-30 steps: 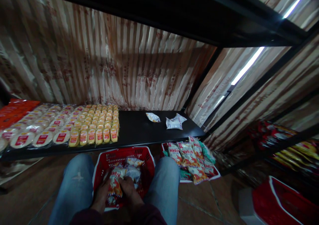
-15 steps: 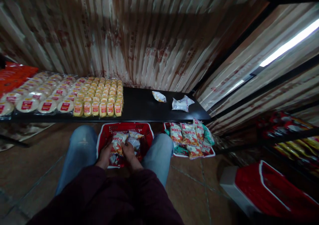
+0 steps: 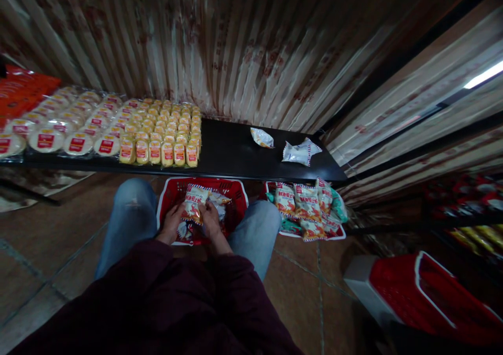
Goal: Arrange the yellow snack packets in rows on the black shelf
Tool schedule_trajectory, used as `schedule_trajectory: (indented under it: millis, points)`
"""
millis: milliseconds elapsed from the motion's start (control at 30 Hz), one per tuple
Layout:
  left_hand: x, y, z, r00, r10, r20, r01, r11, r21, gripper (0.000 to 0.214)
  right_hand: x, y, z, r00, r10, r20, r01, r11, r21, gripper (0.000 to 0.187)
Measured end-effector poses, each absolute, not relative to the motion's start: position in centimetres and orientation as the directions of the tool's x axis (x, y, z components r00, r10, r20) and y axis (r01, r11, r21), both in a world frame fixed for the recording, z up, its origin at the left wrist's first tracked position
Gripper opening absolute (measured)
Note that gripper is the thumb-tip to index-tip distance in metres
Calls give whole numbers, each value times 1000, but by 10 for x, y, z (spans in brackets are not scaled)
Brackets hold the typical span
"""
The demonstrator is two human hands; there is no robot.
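Between my knees stands a red basket [image 3: 240, 191] with a white rim. Over it, my left hand [image 3: 172, 223] and my right hand [image 3: 209, 219] hold one snack bag [image 3: 195, 203] from its two sides, fingers closed on its edges. The bag is white and orange with red lettering, its printed face turned up. Beneath and to the right of it, more snack bags [image 3: 220, 202] lie in the basket, partly covered by my right hand.
Packaged round cakes [image 3: 74, 143] and small yellow cakes [image 3: 167, 153] fill the left of the black shelf [image 3: 231, 156]. Two snack bags [image 3: 301, 152] lie at its right. A second basket [image 3: 341, 235] holds several bags. Another red basket [image 3: 401, 287] stands lower right.
My view has shifted, so the shelf and baskets sit higher and slightly further right. Both hands still hold the snack bag, now lifted a little towards the basket's far side.
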State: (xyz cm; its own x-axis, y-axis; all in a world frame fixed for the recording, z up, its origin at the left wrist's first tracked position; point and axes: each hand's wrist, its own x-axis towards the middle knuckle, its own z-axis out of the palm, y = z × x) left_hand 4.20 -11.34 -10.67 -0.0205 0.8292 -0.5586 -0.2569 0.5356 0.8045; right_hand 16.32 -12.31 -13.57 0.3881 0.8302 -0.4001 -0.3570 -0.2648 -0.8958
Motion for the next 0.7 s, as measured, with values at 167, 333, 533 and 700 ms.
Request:
schedule_trajectory:
  millis: [167,333,533,700]
  points:
    - [43,-111,-110,-18,812,-584,-310,550,775,49,164,-122,-132,391,819,-421,-417,-250,-874,32]
    - [42,-110,-113,10,804,-595,-303,570,764,46,166,-122,-129,423,766,-484,-405,-317,-857,30]
    - [41,-108,-123,-153,887,-435,-235,395,888,42,161,-131,-120,170,809,-562,-496,-423,-759,40]
    - [38,-106,-134,-160,911,-380,-162,355,921,38,159,-136,-117,143,787,-600,-470,-480,-741,52]
